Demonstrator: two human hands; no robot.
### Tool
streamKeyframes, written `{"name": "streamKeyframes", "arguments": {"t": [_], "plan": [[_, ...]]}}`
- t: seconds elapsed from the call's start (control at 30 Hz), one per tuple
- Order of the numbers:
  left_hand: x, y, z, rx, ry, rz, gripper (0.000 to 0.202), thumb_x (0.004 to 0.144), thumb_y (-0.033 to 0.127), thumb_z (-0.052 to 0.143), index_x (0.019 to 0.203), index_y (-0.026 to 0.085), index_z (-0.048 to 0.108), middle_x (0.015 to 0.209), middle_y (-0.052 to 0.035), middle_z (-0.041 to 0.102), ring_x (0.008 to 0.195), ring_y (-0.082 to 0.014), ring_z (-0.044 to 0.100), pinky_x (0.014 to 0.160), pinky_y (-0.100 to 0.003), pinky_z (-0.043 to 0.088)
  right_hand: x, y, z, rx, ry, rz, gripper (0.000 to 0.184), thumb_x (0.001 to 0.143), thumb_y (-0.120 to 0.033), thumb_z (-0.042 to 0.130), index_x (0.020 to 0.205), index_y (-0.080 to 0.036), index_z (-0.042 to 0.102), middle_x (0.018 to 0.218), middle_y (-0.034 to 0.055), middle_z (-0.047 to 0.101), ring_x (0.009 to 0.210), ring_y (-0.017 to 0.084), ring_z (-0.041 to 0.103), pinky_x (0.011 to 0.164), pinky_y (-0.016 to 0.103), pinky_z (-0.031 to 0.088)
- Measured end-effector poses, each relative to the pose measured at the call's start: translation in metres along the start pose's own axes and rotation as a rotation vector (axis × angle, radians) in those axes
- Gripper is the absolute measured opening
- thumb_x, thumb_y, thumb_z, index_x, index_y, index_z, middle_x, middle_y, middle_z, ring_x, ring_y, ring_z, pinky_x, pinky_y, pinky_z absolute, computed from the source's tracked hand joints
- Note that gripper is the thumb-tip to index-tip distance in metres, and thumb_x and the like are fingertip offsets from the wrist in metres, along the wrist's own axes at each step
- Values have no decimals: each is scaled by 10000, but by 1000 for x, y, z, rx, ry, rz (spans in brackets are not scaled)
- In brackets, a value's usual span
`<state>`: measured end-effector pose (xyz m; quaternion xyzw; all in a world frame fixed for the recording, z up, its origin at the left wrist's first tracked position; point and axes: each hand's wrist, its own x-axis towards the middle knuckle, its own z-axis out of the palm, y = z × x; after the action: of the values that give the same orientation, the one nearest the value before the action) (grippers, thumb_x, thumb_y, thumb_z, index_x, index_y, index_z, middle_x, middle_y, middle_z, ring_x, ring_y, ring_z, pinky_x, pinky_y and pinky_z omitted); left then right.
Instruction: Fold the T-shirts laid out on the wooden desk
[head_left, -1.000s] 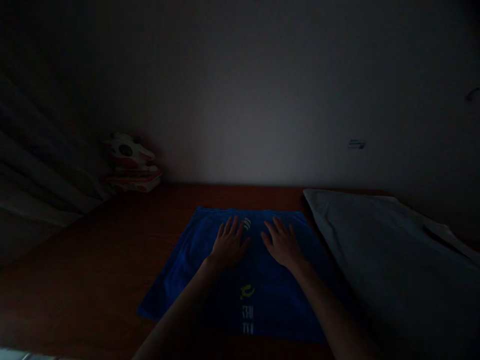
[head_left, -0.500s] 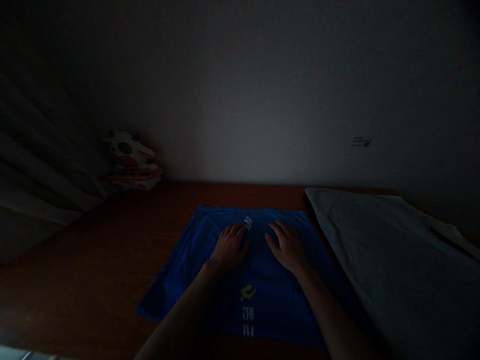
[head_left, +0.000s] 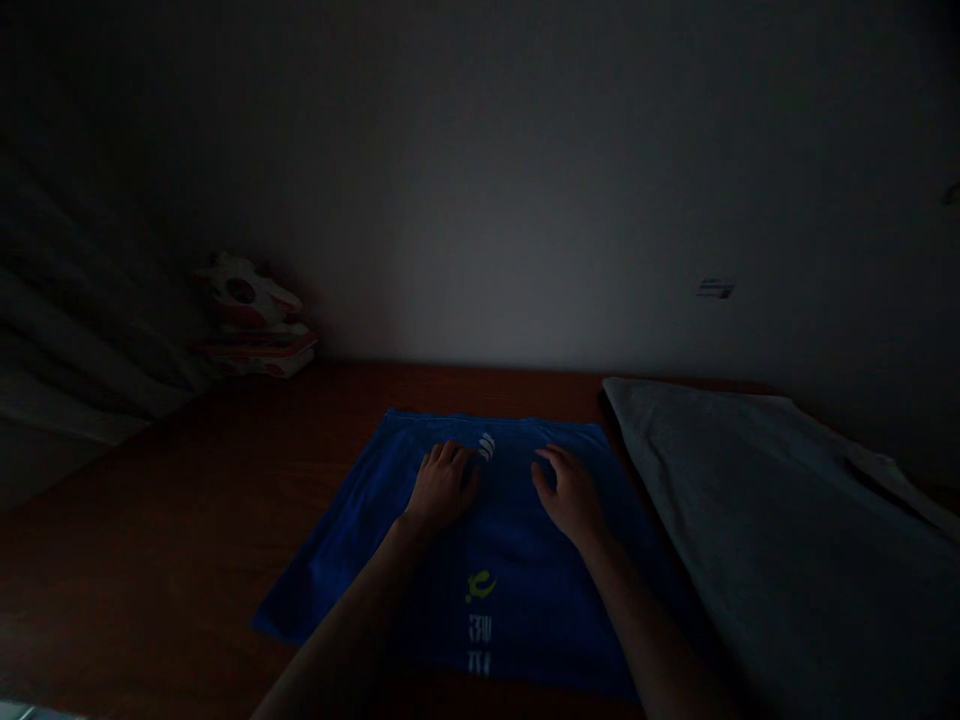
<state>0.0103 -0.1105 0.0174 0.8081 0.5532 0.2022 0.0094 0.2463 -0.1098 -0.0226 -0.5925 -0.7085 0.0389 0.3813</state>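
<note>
Blue cloth [head_left: 517, 575], hands [head_left: 441, 487] [head_left: 571, 497] atop; lettering [head_left: 480, 629] — unreadable

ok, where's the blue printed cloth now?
Head view, lower centre: the blue printed cloth lies spread on the brown tabletop beneath the left hand and right hand, just left of the grey cloth.

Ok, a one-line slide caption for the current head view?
In dim light, left hand and right hand, slightly curled, on a flat blue cloth beside a grey cloth.
</note>
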Motion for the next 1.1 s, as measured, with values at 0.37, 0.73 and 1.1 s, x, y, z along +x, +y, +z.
{"name": "streamKeyframes", "arguments": {"t": [0.37,0.73,1.1], "plan": [[0,-2,0,-29,-7,-25,294,981,295,487,1199,198,658,1170,-113,658,1086,-279,599,942,-436,500,-1,2,1,-74,-53,1,382,963,-392,458,1193,-182,679,1282,161,677,1233,282,616,1077,454,465],[-1,-10,1,-176,122,-26,227,958,258,496,1086,197,673,1085,-104,688,1010,-261,643,923,-437,528,-1,1,1,73,77,23,322,971,-407,475,1099,-202,690,1207,142,703,1168,274,646,1027,457,510],[-20,-20,2,-363,186,-180,297,900,403,487,989,197,683,1023,-121,708,989,-285,668,909,-452,548,-24,-22,-10,-99,95,146,210,901,-223,559,1049,-172,698,1088,131,697,1082,258,629,997,392,473]]}}
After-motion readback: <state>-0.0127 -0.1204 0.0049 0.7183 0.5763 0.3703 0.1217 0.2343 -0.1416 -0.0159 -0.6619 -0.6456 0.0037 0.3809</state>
